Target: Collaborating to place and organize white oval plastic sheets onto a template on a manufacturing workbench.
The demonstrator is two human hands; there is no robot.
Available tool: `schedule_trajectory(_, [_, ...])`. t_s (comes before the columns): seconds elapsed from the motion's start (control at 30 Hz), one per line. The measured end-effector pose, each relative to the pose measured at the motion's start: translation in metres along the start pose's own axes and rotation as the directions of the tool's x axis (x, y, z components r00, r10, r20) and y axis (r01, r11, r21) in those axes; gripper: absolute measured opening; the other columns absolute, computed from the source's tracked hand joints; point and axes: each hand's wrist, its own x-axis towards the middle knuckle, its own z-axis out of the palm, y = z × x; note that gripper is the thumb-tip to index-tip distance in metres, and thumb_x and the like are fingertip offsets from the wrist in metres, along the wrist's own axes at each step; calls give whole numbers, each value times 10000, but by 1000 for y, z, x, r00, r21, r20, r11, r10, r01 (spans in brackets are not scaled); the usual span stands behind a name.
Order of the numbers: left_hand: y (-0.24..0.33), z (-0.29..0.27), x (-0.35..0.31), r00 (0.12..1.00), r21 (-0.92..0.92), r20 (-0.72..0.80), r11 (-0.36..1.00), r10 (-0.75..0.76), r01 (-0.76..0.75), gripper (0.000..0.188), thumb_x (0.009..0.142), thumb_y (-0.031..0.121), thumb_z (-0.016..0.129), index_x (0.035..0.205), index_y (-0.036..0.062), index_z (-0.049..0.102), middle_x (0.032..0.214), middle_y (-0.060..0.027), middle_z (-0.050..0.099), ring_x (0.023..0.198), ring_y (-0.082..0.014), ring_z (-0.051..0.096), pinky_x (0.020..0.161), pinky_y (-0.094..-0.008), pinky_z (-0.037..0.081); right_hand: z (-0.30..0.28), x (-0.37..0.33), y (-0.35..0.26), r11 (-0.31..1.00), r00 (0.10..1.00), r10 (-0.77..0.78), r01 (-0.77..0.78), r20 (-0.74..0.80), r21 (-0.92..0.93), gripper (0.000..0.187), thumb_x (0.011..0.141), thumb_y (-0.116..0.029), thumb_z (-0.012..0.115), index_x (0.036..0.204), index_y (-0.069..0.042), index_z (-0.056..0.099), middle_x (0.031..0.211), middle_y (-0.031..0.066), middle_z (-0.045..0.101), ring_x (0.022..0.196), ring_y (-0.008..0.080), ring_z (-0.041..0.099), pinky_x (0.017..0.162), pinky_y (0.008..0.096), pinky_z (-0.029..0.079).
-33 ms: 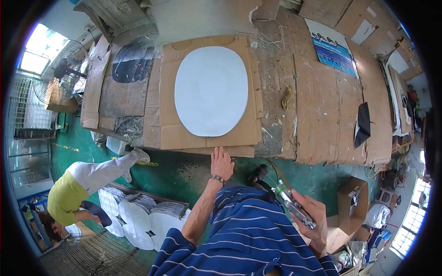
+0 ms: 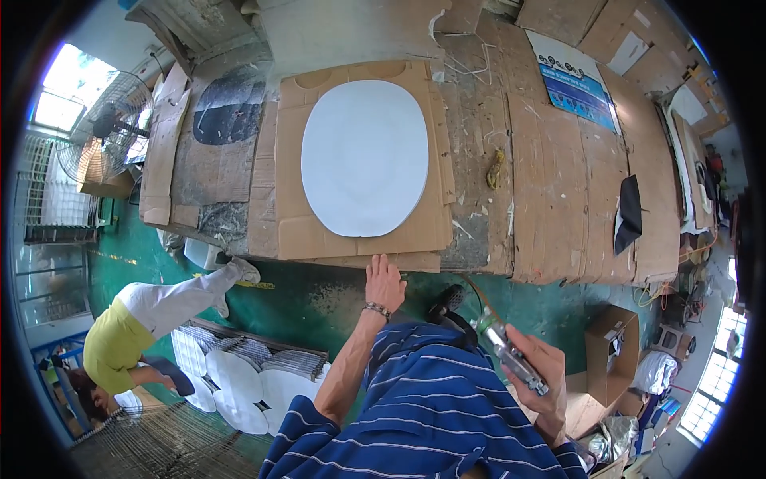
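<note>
A white oval board (image 2: 365, 160) lies flat on a brown cardboard sheet (image 2: 291, 219), which rests on a long counter (image 2: 550, 199) covered in worn cardboard. The person's left hand (image 2: 384, 286) lies back upward at the counter's near edge, just below the board and apart from it; its grip is loose, fingers stretched out side by side with the tips on the cardboard edge, and a dark bracelet (image 2: 376, 310) circles the wrist. The right hand (image 2: 542, 375) is held in front of the body to the right, its grip wrapped round a metal and green hand tool (image 2: 511, 356) that slants up to the left, clear of the counter. A thin brownish hose (image 2: 481, 292) shows by the tool's upper end. Farther right on the counter lie a black piece of cloth (image 2: 628, 215) and a blue and white printed sheet (image 2: 580, 100). To the left, a co-worker in a yellow shirt (image 2: 118, 343) bends over near a group of white panels (image 2: 233, 395). A wire-caged fan (image 2: 105, 124) stands behind, and an open cardboard box (image 2: 604, 355) sits at the right.
</note>
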Motion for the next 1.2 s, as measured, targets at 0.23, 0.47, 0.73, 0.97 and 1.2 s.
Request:
schedule_trajectory(0.23, [9,1,5,1000,-38,2,999,5,-5,372,869,229,772,1114,-12,630,1560,-305,449,1508,-484,345,1231,-576,305,-11,-4,2,999,994,-42,41,-99,-14,587,802,-8,765,1371,68,647,946,181,706,763,228,644,723,304,502])
schedule_trajectory(0.47, [14,-2,10,999,-66,-31,998,14,-16,273,867,197,775,1014,36,611,1557,-308,450,1506,-485,348,1239,-575,297,-15,-13,1,1000,992,-10,7,-127,-21,661,761,76,766,1407,12,644,896,164,690,723,235,651,685,309,510])
schedule_trajectory(0.73, [14,-14,54,994,-1,-112,1000,19,-20,634,881,316,779,1366,14,505,1675,-320,257,1568,-499,218,1257,-607,237,-7,-13,-6,998,967,56,-58,-249,1,514,887,-65,760,1361,95,641,909,157,694,755,200,627,719,290,494])
schedule_trajectory(0.97, [-29,-18,75,983,145,-106,975,-152,166,1077,912,622,687,1667,12,221,1748,-257,116,1610,-471,98,1290,-619,107,-3,-8,-1,999,981,32,-28,-191,28,518,896,-44,759,1380,89,629,941,168,708,779,206,670,720,306,531])
schedule_trajectory(1.2, [-74,-32,56,967,204,-153,951,-203,232,1093,915,632,673,1640,-60,238,1749,-254,127,1607,-478,111,1297,-598,115,2,-9,1,998,990,62,-57,-125,38,564,866,-7,771,1410,36,629,923,168,694,766,226,665,714,308,523])
